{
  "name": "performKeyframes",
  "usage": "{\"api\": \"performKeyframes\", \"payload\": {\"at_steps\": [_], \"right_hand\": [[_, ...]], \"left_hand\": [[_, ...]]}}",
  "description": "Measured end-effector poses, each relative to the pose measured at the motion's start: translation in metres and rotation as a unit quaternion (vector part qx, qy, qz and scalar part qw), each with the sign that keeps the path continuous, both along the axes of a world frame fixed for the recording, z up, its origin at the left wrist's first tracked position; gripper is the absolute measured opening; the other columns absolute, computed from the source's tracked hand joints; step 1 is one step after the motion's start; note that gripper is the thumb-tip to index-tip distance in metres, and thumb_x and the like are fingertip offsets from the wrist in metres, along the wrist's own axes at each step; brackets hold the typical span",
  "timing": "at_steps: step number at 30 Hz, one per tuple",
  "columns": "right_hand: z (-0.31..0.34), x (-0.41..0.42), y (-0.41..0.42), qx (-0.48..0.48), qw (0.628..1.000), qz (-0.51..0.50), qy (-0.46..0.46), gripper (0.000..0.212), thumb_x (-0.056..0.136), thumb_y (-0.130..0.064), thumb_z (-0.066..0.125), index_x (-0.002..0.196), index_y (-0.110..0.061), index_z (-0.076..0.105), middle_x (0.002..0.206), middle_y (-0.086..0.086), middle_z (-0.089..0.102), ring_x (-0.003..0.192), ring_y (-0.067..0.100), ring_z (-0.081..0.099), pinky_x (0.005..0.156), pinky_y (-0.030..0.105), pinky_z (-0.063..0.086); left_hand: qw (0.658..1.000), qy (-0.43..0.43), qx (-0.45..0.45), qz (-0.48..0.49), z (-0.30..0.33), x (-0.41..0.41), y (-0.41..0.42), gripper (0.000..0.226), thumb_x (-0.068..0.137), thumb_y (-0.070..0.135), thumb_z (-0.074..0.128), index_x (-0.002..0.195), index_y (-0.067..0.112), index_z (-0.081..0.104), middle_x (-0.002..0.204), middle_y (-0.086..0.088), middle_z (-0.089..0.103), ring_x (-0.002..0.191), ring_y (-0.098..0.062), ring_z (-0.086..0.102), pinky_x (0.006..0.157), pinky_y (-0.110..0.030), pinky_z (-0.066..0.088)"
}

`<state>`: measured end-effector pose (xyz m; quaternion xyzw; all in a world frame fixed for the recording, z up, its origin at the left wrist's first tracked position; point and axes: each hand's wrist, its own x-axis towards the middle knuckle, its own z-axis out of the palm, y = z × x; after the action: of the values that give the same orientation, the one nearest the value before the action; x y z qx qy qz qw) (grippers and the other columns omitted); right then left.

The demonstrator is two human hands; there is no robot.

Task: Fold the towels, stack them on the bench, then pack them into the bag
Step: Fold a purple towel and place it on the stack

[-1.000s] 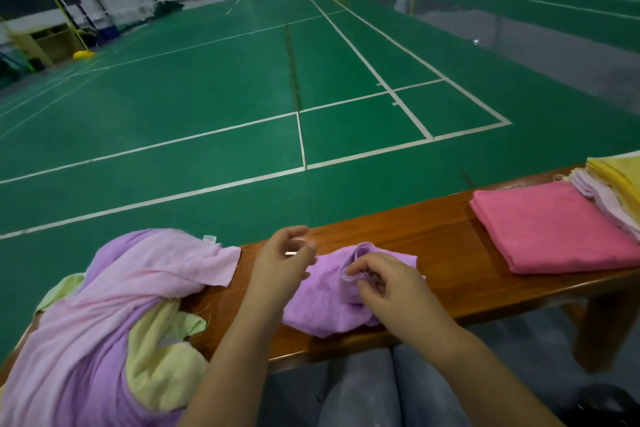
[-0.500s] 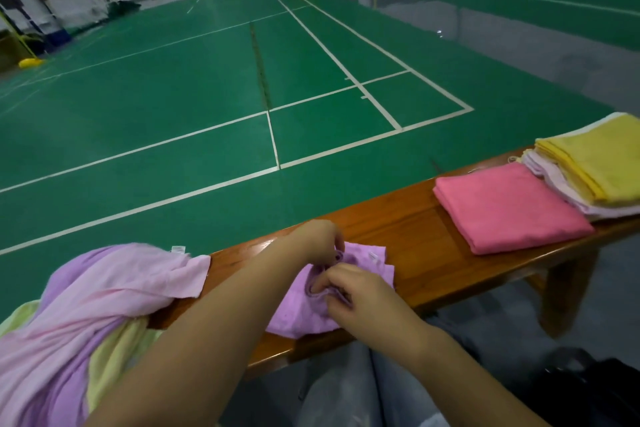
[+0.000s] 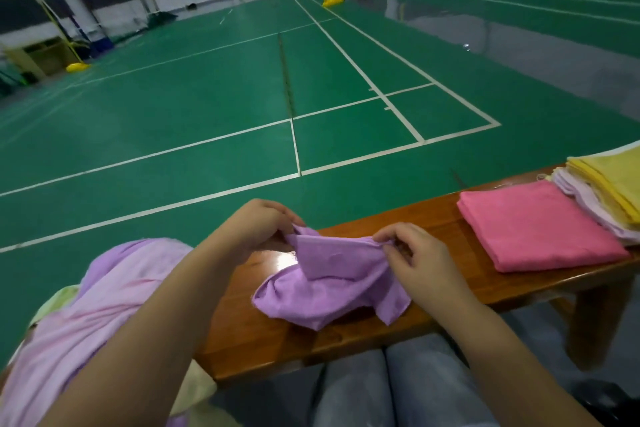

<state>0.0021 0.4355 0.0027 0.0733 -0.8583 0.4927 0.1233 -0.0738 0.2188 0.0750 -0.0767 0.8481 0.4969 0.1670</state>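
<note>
Purple towel (image 3: 332, 284): crumpled on the wooden bench (image 3: 433, 291), its top edge lifted and drawn taut between both hands, the rest slumped on the wood just in front of the person's knees.
Left hand (image 3: 258, 224): fingers curled, pinching one end of that edge.
Right hand (image 3: 414, 255): fingers and thumb pinched on the other end, close above the bench top.
Step in hand: folding, at its start; this looks like finding two corners to open the cloth out.
Next move: likely calls for spreading the hands apart, shaking the towel flat, then bringing edge to edge squarely.
Folded so far: a pink towel (image 3: 533, 227) lies flat on the bench to the right; just beyond it a yellow towel (image 3: 616, 180) tops pale ones.
Left to do: a loose heap of towels (image 3: 93, 315), lilac and pale green, sits at the left end. No bag can be made out.
Surface: glossy brown wood with a glare patch by the towel.
Room: a green sports court (image 3: 214, 107) with white lines and yellow-based posts.
</note>
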Motion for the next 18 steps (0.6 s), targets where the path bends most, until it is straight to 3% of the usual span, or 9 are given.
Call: {"api": "performKeyframes", "payload": {"at_steps": [5,10,12,15,18], "right_hand": [[0.054,-0.028,0.002,-0.004,0.997,-0.011,0.075,0.029,0.09,0.003,0.051,0.089,-0.024,0.059,0.092,-0.007,0.058,0.084,-0.008,0.051,0.072,-0.002,0.034],[0.13,-0.047,-0.001,0.005,0.981,0.004,0.193,0.03,0.087,0.007,0.05,0.09,-0.019,0.063,0.087,-0.011,0.057,0.081,-0.014,0.051,0.073,0.0,0.035],[0.151,-0.049,-0.005,0.016,0.972,0.015,0.236,0.028,0.085,0.008,0.049,0.091,-0.015,0.065,0.087,-0.009,0.058,0.082,-0.015,0.051,0.074,0.001,0.036],[0.169,-0.051,-0.007,0.03,0.964,0.027,0.262,0.027,0.086,0.008,0.05,0.092,-0.012,0.066,0.085,-0.013,0.057,0.082,-0.015,0.052,0.074,0.0,0.037],[0.172,-0.051,-0.006,0.028,0.965,0.027,0.259,0.028,0.086,0.009,0.05,0.091,-0.014,0.066,0.085,-0.021,0.056,0.082,-0.013,0.053,0.074,0.001,0.037]], "left_hand": [[0.991,0.122,0.05,0.039,0.043,0.014,-0.008,0.025,0.084,-0.014,0.049,0.078,0.002,0.067,0.081,-0.018,0.066,0.07,-0.022,0.063,0.062,-0.019,0.058],[0.965,0.228,0.082,0.102,0.097,0.02,-0.015,0.023,0.085,-0.01,0.046,0.072,0.005,0.056,0.064,-0.01,0.051,0.057,-0.016,0.047,0.05,-0.019,0.054],[0.966,0.228,0.049,0.108,0.112,0.022,-0.02,0.02,0.085,-0.005,0.047,0.072,0.009,0.055,0.066,-0.007,0.048,0.059,-0.014,0.045,0.045,-0.02,0.05],[0.969,0.224,0.031,0.101,0.126,0.027,-0.026,0.019,0.082,-0.003,0.047,0.071,0.011,0.054,0.069,-0.004,0.048,0.065,-0.014,0.045,0.05,-0.023,0.043],[0.968,0.211,0.1,0.091,0.13,0.031,-0.03,0.022,0.08,-0.006,0.045,0.067,0.011,0.05,0.066,-0.002,0.048,0.064,-0.012,0.047,0.054,-0.023,0.041]]}}
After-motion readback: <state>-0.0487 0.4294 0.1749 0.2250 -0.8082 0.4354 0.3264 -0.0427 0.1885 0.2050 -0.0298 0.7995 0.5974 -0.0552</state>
